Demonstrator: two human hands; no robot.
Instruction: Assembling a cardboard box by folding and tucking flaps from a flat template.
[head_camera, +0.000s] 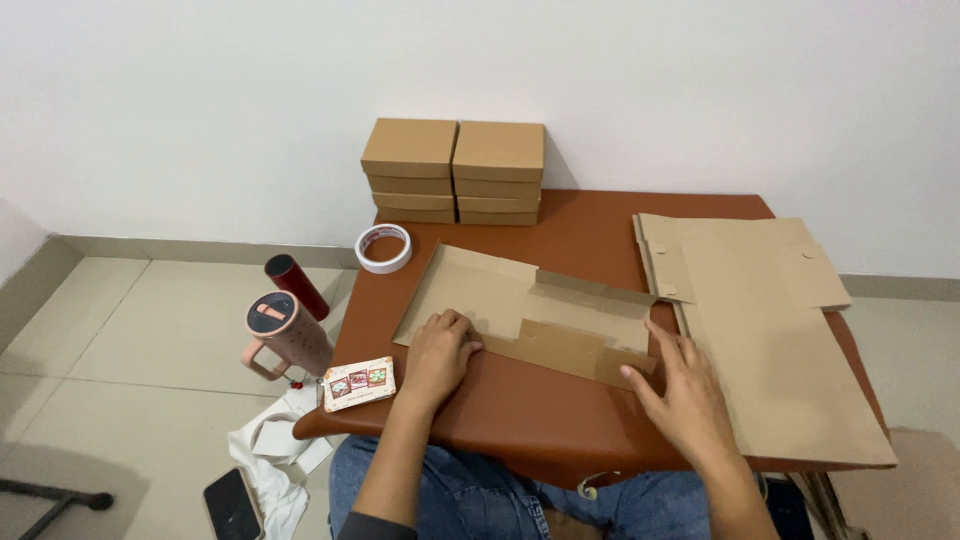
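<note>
Both forearms reach forward over the knees. The left hand (437, 352) lies palm down, fingers loosely curled, pressing the near left corner of a flat cardboard blank (525, 310). The right hand (680, 385) is spread open, fingertips resting on the blank's near right edge; neither hand grips anything. The blank lies between and just beyond the hands, partly folded along its creases. Right of the right hand sits a stack of cardboard sheets (770, 330). Far beyond the hands stand finished boxes (455, 172) against the white wall, with a tape roll (384, 248) beyond the left hand. The brown tabletop (530, 410) stands on a tiled floor.
</note>
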